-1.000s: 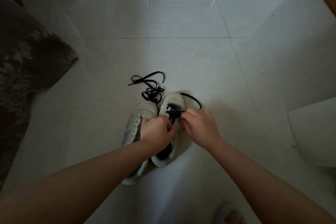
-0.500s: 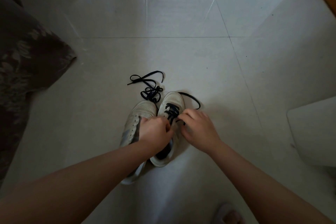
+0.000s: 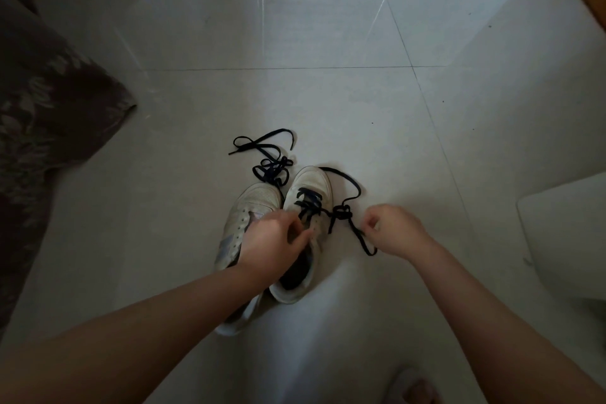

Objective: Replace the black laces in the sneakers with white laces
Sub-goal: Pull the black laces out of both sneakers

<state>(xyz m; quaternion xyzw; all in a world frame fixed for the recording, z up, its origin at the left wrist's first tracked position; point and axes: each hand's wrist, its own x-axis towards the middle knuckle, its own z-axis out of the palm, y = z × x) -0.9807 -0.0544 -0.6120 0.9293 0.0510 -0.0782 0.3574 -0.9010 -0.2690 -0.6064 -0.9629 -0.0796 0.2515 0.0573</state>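
- The right hand (image 3: 392, 228) pinches the black lace (image 3: 341, 214), pulled out right of the right sneaker (image 3: 303, 226).
- The left hand (image 3: 273, 244) rests on this sneaker, fingers curled, perhaps gripping its tongue.
- A loose lace (image 3: 265, 154) lies on the floor (image 3: 196, 128) beyond the left sneaker (image 3: 244, 216).

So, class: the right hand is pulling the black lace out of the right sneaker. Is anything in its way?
Yes: a knot in the black lace sits between the right hand and the right sneaker, and could catch at the eyelets.
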